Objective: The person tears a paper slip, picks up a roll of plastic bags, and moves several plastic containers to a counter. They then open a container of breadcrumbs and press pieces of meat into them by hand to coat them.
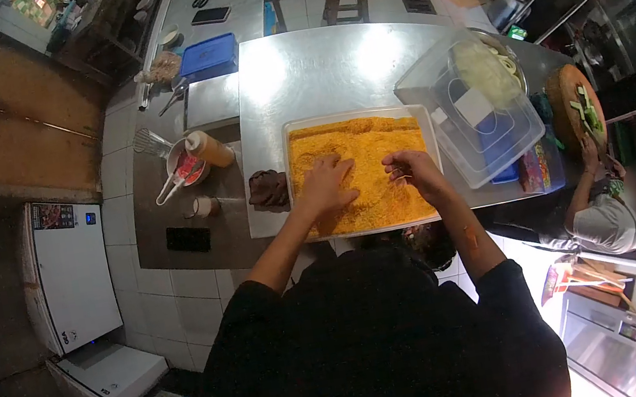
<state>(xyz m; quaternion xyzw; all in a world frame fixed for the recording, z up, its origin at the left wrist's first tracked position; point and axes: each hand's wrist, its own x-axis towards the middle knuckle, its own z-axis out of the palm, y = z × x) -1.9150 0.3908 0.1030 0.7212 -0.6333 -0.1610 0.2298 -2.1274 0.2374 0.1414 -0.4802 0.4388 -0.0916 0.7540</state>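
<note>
A rectangular tray full of yellow-orange crumbs sits on the steel table in front of me. My left hand lies on the crumbs in the left half, its fingers spread and nothing seen in it. Over the right half is my right hand, its fingers curled inward close to the crumbs; whatever it may hold is too small to make out. A brown cloth lies just left of the tray.
Right of the tray are a clear plastic lid and a bowl. A co-worker is at a round board with green pieces. On the left stand a sauce bottle, a pan and a blue box.
</note>
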